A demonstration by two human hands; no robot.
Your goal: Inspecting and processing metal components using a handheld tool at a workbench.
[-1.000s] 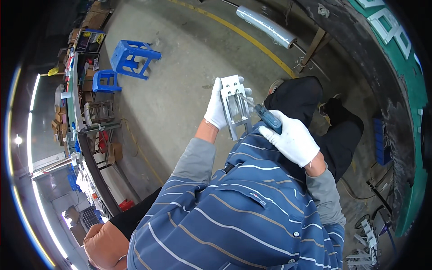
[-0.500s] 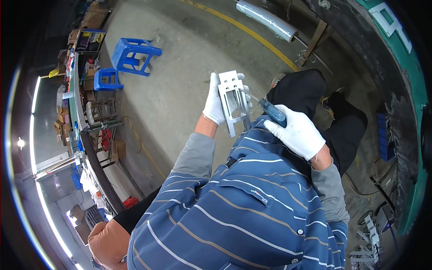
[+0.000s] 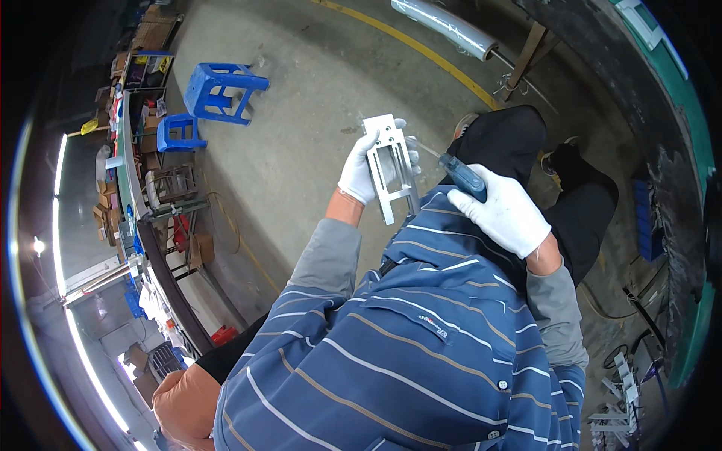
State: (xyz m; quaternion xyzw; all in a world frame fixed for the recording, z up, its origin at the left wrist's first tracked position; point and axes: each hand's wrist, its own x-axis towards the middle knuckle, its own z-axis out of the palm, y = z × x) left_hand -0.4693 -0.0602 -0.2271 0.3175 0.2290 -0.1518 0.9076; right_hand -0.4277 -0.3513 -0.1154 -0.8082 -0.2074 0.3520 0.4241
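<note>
In a white glove, my left hand [image 3: 356,171] grips a silvery metal bracket [image 3: 382,192] with a long open slot and small holes near its upper end. The bracket stands upright before my chest, with my fingertips showing past its right side. My right hand [image 3: 511,214], also gloved in white, is closed around the blue translucent handle of a screwdriver [image 3: 462,178]. The screwdriver's thin shaft points up and left toward the bracket, and its tip is apart from the bracket's holes.
Two blue plastic stools [image 3: 218,92] stand on the concrete floor at the far left. A roll of clear film [image 3: 444,28] lies on a rod at the top. A green-topped bench [image 3: 696,323] curves along the right, beside a blue bin [image 3: 647,218]. Metal parts [image 3: 620,406] lie lower right.
My right hand has drawn the screwdriver slightly right, away from the bracket's holes. My left hand's thumb now lies over the bracket's left edge, and the bracket has shifted slightly.
</note>
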